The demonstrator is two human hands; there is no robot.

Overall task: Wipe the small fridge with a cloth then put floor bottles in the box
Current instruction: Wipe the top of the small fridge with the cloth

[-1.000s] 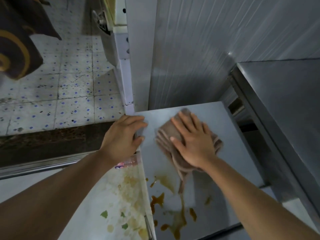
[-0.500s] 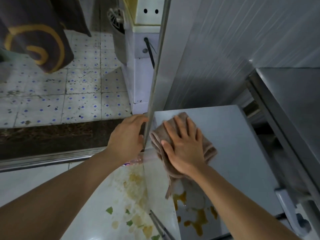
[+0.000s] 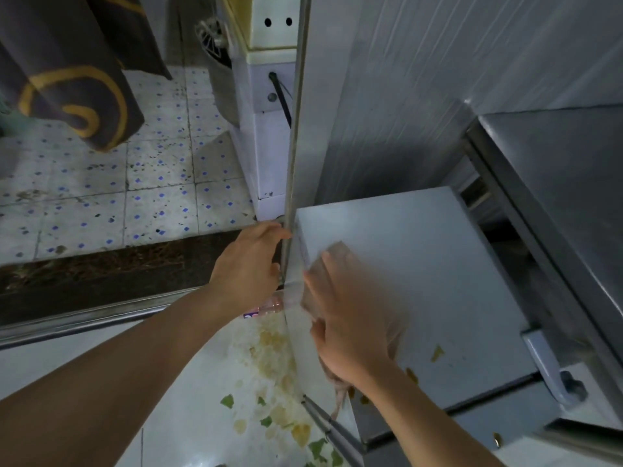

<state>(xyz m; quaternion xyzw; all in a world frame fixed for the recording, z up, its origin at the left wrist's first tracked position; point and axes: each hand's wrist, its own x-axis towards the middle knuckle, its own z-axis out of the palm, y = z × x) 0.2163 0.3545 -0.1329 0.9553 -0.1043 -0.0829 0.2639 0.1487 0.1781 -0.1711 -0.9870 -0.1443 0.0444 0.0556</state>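
Note:
The small fridge (image 3: 438, 264) is a white box seen from above, with a few brown spots near its front edge. My right hand (image 3: 350, 318) lies flat with straight fingers on a brownish cloth (image 3: 337, 254), pressing it to the fridge top near the left edge; both are motion-blurred. My left hand (image 3: 249, 264) rests against the fridge's left side by a metal strip (image 3: 293, 146), fingers loosely bent. A clear bottle with a pink label (image 3: 266, 306) shows partly under my left wrist on the floor.
A steel counter (image 3: 556, 197) stands right of the fridge, and a ribbed metal wall (image 3: 421, 79) rises behind it. The white floor (image 3: 202, 399) on the left bears yellow and green food scraps. A tiled floor (image 3: 101, 197) and a dark hanging cloth (image 3: 67, 79) lie beyond.
My right hand has dragged the cloth toward me along the fridge's left edge, and most of the brown stains are gone. My left hand stays on the fridge's side.

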